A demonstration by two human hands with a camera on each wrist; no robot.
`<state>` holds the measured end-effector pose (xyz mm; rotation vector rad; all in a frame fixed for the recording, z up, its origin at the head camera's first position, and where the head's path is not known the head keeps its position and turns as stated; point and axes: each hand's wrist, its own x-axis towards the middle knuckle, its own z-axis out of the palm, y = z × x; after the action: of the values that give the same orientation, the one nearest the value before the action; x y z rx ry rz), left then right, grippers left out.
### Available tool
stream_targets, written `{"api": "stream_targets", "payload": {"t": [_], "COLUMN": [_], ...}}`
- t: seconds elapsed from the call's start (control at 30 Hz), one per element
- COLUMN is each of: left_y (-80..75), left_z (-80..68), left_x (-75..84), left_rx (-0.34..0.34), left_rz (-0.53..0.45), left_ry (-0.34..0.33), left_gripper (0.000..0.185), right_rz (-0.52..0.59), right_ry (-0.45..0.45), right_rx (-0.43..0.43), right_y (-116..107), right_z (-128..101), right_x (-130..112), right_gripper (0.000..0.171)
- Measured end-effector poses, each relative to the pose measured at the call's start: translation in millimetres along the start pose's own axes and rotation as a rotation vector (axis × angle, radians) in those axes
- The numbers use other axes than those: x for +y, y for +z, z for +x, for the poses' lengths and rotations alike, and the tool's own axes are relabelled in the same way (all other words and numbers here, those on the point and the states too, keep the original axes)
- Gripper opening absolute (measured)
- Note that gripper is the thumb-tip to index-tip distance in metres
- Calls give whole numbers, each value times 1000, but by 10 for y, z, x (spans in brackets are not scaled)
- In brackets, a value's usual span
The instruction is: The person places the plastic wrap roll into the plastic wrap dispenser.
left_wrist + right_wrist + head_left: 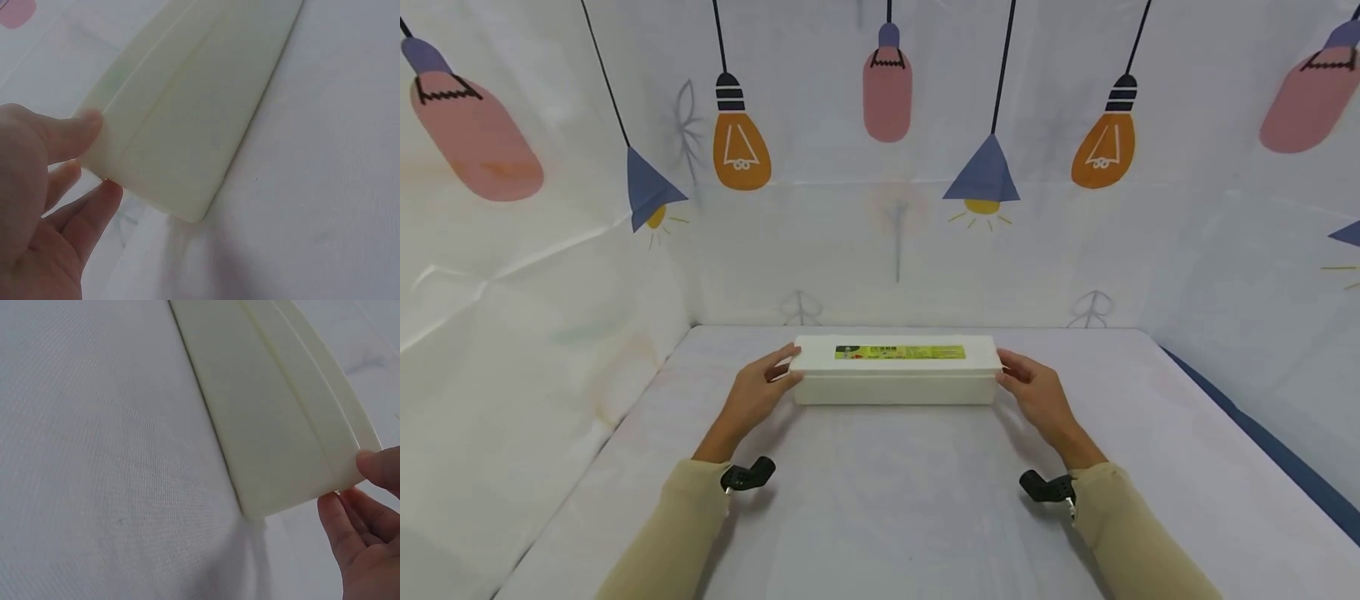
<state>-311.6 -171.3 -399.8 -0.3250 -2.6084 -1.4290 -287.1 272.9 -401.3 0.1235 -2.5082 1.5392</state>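
Observation:
A long white box (895, 379) with a green label (900, 352) on its lid lies crosswise on the white table (887, 508). My left hand (767, 382) holds its left end, thumb on the lid's top edge and fingers against the end face. In the left wrist view the thumb and fingers of the left hand (50, 187) pinch the corner of the box (187, 112). My right hand (1022, 382) holds the right end the same way. In the right wrist view the right hand (365, 519) has its thumb on the lid edge of the box (275, 412).
White cloth walls printed with hanging lamps (741, 150) close in the table at the back and both sides. A dark blue strip (1262, 437) runs along the table's right edge. Black camera mounts (747, 477) sit on both wrists.

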Motion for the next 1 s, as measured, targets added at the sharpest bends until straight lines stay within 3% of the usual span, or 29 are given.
{"api": "stream_targets", "payload": {"t": [0.4,0.8,1.0], "left_y": [-17,-46,-27], "left_z": [-23,-10,-47], "left_x": [-48,-108,-123], "left_rx": [-8,-70,-46], "left_rz": [-54,-269,-327], "left_ry": [-14,-104,-126], "left_gripper": [55,56,53], "right_rz": [17,25,54], "right_ry": [-11,-10,31], "right_rx": [-11,-25,-44], "right_y": [3,-17,-26], "right_z": [-6,6,-16], "right_x": [-15,-28,3], "right_gripper": [51,51,53]}}
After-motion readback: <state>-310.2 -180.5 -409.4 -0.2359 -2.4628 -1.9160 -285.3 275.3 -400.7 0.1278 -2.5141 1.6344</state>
